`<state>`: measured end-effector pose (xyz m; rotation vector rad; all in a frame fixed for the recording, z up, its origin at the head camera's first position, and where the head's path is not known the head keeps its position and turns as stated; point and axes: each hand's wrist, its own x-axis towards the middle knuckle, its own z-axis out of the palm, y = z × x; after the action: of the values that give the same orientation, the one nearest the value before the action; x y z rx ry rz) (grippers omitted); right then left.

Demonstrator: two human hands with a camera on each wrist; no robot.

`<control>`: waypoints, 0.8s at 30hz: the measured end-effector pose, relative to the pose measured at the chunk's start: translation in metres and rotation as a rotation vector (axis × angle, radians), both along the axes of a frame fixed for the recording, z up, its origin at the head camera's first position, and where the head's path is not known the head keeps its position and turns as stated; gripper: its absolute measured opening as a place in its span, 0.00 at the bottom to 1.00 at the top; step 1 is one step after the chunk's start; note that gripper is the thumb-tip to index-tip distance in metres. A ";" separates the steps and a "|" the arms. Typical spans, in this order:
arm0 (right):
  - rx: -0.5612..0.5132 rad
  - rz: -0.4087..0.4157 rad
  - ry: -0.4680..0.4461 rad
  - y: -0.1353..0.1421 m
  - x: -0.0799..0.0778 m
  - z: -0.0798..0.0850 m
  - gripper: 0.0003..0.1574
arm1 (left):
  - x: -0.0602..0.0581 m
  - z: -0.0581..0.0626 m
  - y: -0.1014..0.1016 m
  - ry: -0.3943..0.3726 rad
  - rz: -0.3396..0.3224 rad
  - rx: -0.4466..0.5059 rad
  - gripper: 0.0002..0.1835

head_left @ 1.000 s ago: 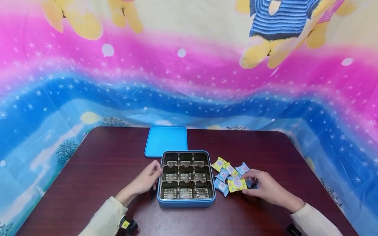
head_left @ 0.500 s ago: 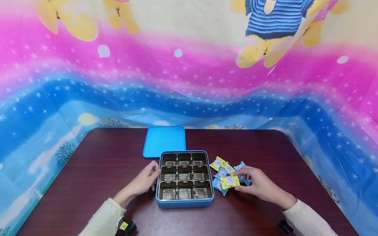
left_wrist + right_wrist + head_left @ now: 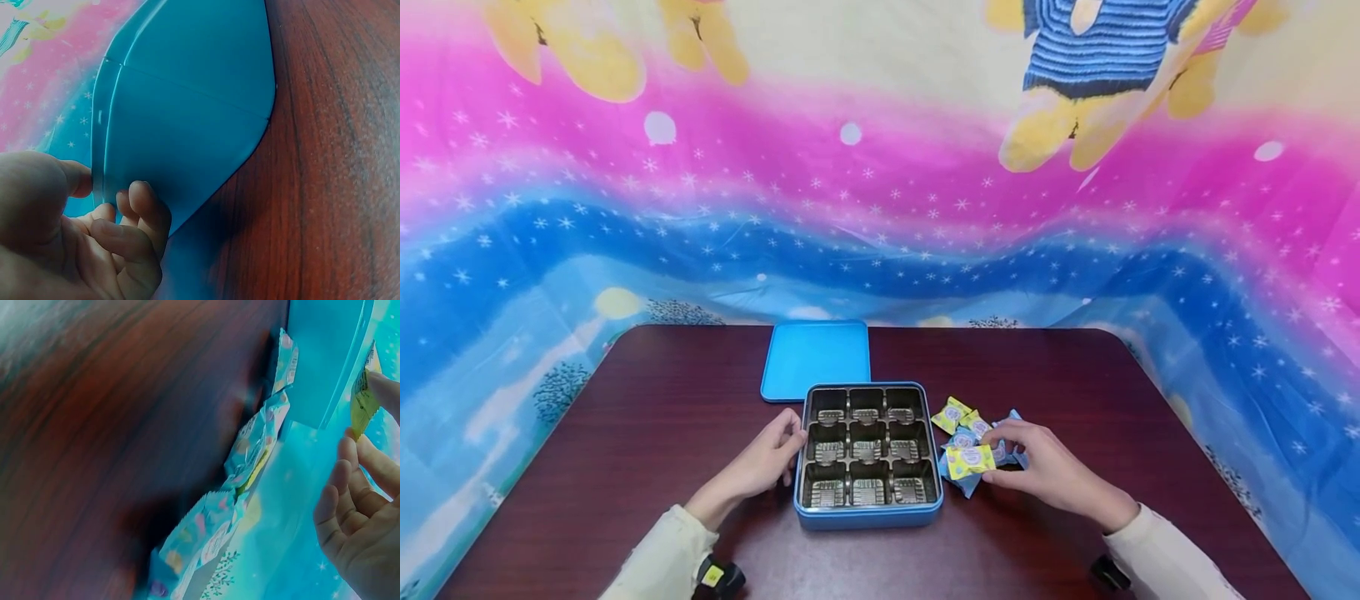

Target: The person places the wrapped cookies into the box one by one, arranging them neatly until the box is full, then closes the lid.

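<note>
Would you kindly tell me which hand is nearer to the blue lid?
Left. The left hand is just in front of the lid, at the box; the right hand holds a yellow packet, farther right.

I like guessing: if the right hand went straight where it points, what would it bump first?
Probably the blue box: the right hand, pinching a yellow packet, points that way. Height is unclear; it might pass over.

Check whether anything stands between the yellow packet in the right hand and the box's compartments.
Only the right rim of the box stands between; the right hand holds the yellow packet above the other packets, and the lid lies beyond the box.
</note>
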<state>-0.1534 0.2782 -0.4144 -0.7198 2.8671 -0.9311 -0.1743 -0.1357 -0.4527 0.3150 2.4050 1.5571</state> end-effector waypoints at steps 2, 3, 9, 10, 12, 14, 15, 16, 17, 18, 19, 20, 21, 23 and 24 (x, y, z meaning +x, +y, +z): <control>0.000 0.005 0.001 -0.003 0.000 0.000 0.21 | 0.000 0.000 0.000 -0.004 0.002 0.001 0.08; -0.001 0.009 0.001 -0.005 0.000 0.001 0.21 | 0.000 0.000 0.000 -0.006 0.003 0.001 0.08; 0.005 0.032 0.015 -0.012 0.000 0.000 0.20 | 0.000 0.000 -0.001 -0.010 -0.001 0.002 0.08; 0.003 0.034 0.017 -0.013 0.000 0.000 0.20 | 0.000 0.000 -0.001 -0.011 -0.002 0.003 0.08; 0.001 0.037 0.022 -0.014 0.000 0.001 0.21 | 0.000 0.000 0.000 -0.011 -0.002 0.003 0.08; -0.006 0.039 0.024 -0.015 0.000 0.001 0.21 | 0.000 0.000 0.000 -0.012 -0.002 0.004 0.08; -0.008 0.039 0.025 -0.016 0.000 0.001 0.21 | 0.001 0.000 0.000 -0.014 -0.001 0.005 0.08; -0.008 0.040 0.027 -0.016 0.000 0.001 0.21 | 0.001 0.000 0.000 -0.016 0.000 0.006 0.08; -0.007 0.042 0.031 -0.017 0.000 0.001 0.20 | 0.001 0.000 0.000 -0.017 0.000 0.008 0.08; -0.008 0.045 0.034 -0.017 0.000 0.001 0.20 | 0.001 0.001 0.000 -0.018 0.001 0.009 0.08; -0.006 0.046 0.037 -0.018 -0.001 0.001 0.20 | 0.001 0.001 0.000 -0.018 0.001 0.008 0.08; -0.003 0.047 0.041 -0.019 -0.001 0.001 0.20 | 0.001 0.001 0.000 -0.018 0.001 0.008 0.08; 0.001 0.047 0.043 -0.019 -0.001 0.000 0.20 | 0.000 0.001 0.000 -0.018 0.001 0.007 0.08; 0.008 0.045 0.043 -0.021 -0.001 0.000 0.21 | 0.000 0.001 0.000 -0.015 0.000 0.004 0.08; 0.012 0.041 0.043 -0.022 -0.002 0.000 0.21 | 0.000 0.001 0.000 -0.013 0.000 0.003 0.08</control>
<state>-0.1550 0.2562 -0.4144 -0.8045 2.8798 -0.9038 -0.1740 -0.1357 -0.4519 0.3049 2.3934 1.5576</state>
